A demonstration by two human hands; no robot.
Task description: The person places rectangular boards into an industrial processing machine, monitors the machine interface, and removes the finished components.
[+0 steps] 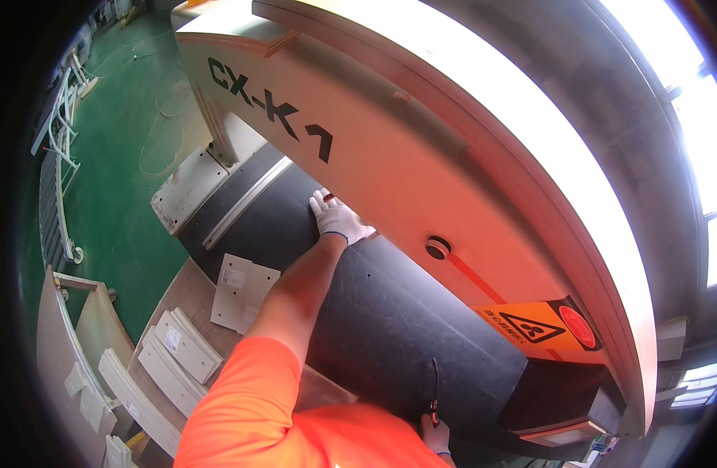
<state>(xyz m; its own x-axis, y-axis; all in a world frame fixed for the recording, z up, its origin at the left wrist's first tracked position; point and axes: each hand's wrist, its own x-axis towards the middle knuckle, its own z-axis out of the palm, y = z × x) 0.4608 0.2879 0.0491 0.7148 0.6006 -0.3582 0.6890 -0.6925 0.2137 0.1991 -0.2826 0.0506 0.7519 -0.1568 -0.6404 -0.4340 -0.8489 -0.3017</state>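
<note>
My left hand (339, 219), in a white glove with a blue cuff edge, reaches forward to the black work surface (374, 288), its fingers stretched out beside the lower edge of the large machine cover (421, 179). Part of that hand is hidden by the cover. Low in the picture, near my body, my right hand (435, 434), also gloved, is closed around a black hand tool (434, 396) with a long, thin tip. It looks like an air blow gun. The tip points away from me, over the black surface.
White panels (245, 292) lie left of my arm, with more stacked strips (171, 355) below them. A pale metal rail (248, 203) crosses the black surface. On the cover are a round black knob (437, 247) and an orange warning label (534, 326). A cart (85, 327) stands left.
</note>
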